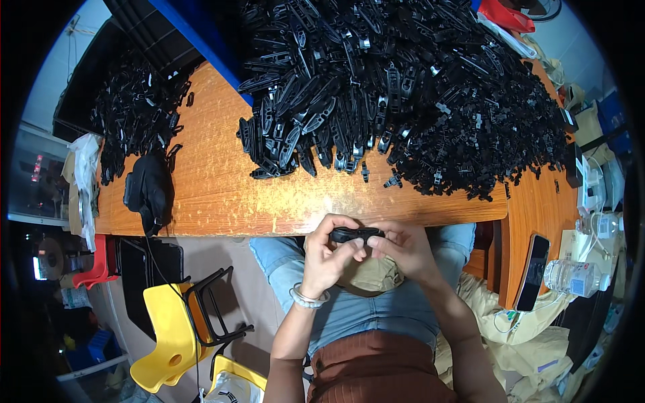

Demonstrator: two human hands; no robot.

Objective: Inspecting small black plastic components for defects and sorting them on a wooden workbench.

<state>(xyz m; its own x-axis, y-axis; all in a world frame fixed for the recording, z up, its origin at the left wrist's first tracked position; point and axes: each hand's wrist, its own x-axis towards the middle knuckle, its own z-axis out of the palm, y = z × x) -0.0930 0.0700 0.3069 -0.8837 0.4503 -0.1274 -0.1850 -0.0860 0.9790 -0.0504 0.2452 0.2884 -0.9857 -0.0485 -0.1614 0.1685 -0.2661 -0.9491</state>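
Spanning the space beyond both your hands, the wooden table (pixel 222 195) is the largest feature; its near edge passes just beyond your fingers. Upon it, straight ahead of your hands, rises a heap of long black pieces (pixel 322 101), some with bright metal parts. Adjoining this on its right, ahead of your right hand and off to its right, lies a lower heap of small black parts (pixel 484 134). A yellow chair (pixel 161 336) stands on the floor, well apart from your left hand, to its left and nearer your body. A black pouch (pixel 149 191) sits at the table's edge, well to the left of that same hand. Far to the right of your right hand are a clear bottle (pixel 571 277) and, nearer to it, a phone (pixel 533 272).

Your left hand (pixel 329 252) grasps one end of a black piece (pixel 356 234) between thumb and fingers; your right hand (pixel 406 248) pinches the other. The piece thus lies between your two hands, above your lap. The step in hand appears to be close two-handed work on this single piece, perhaps fitting or checking it; fine detail is hidden by your fingers. The next move seems to call for a steady left hold and controlled right-thumb pressure. Smallest, a loose part (pixel 365 172) lies on the wood beyond your hands.
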